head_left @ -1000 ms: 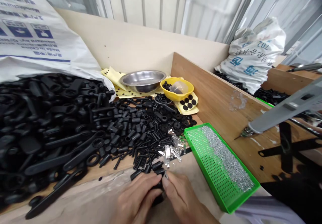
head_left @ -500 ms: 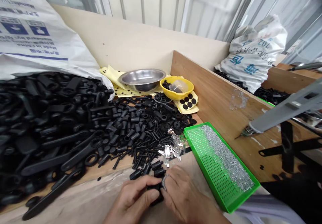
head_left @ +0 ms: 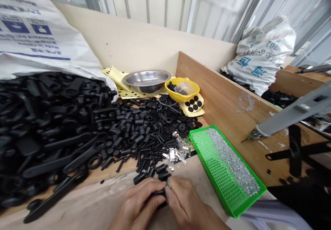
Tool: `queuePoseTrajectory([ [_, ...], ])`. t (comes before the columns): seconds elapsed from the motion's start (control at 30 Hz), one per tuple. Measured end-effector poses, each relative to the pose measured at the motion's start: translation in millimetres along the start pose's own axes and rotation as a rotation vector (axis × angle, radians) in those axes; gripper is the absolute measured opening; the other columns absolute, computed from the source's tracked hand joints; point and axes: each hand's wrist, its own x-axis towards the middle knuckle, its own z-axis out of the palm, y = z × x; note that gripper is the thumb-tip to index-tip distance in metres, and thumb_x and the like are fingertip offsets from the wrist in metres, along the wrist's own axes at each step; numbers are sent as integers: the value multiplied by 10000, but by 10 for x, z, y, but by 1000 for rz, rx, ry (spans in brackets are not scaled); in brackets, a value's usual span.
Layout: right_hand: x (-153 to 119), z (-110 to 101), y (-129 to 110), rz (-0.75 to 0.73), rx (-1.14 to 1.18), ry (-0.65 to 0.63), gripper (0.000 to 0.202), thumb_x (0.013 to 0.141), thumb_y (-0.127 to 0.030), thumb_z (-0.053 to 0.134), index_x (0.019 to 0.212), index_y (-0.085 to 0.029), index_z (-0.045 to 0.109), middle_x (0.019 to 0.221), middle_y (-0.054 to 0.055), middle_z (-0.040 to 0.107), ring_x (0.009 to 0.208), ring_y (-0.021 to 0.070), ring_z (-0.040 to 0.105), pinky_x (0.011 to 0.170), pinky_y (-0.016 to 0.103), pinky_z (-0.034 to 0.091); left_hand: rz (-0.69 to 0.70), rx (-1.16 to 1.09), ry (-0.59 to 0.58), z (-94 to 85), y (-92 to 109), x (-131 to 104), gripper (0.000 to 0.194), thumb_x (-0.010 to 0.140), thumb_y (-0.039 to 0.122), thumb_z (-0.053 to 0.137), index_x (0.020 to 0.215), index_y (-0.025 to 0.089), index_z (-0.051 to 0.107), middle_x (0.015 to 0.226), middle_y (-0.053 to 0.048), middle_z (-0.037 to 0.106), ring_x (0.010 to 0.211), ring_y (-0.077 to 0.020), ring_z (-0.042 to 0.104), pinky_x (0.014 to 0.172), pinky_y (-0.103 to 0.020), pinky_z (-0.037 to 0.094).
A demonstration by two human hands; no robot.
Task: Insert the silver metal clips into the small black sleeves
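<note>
My left hand point(head_left: 141, 202) is closed around a small black plastic part point(head_left: 160, 192), mostly hidden by the fingers and thumb. Against its right end, the fingers of my right hand point(head_left: 187, 200) are pinched together. A small greyish thing point(head_left: 168, 181) shows at those fingertips; I cannot make out what it is. Just beyond the hands lie several black ribbed plastic cylinders point(head_left: 140, 178). Shiny metal clips point(head_left: 172, 157) and black plastic screws point(head_left: 148, 157) are spread a little farther off.
Black plastic handles point(head_left: 51, 119) heap up at left before a white sack point(head_left: 46, 33). A green tray point(head_left: 207, 164) with small metal pieces stands at right. Behind are a steel bowl point(head_left: 147, 78) and yellow basin point(head_left: 191, 97). An electric screwdriver point(head_left: 289, 114) points in over a wooden divider point(head_left: 207, 81).
My right hand has turned slightly, its fingers bunching closer at the end of the black part. My left hand keeps its grip, its fingers shifted slightly.
</note>
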Motion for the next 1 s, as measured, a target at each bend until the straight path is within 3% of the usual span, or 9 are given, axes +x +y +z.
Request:
queuePoseTrajectory([
  [0.27,-23,-59,-43,85,58,73,287,972,-267,223,823,-205,461,737,21,554,707,150,540,668,265,420,-44,-56,30,-41,95,53,212,819,175,557,974,287,648,895,27,732,794,-138,690,705,-156,534],
  [0.47,97,-68,-17,-36,9,71,242,937,-221,247,781,-184,429,734,38,539,670,156,504,642,284,406,-100,-29,61,-122,54,85,276,797,213,593,1046,318,650,949,50,755,815,-134,710,721,-140,535],
  [0.67,87,-57,-26,-51,4,106,234,933,-215,255,771,-188,422,724,38,539,677,155,510,646,277,402,-190,-19,44,-129,31,112,175,777,255,618,937,284,684,828,58,771,720,-143,721,624,-135,551],
  [0.87,75,-29,-38,42,59,100,304,956,-266,218,752,-197,431,682,25,542,627,147,523,595,261,407,-16,4,104,-99,49,63,228,777,205,628,973,321,646,850,69,750,722,-123,703,640,-121,535],
  [1.0,55,-4,-79,76,60,147,350,968,-300,193,740,-211,442,657,21,554,605,150,541,588,268,416,17,57,123,-81,19,19,237,799,186,593,1007,295,623,884,30,734,770,-145,692,684,-159,538],
])
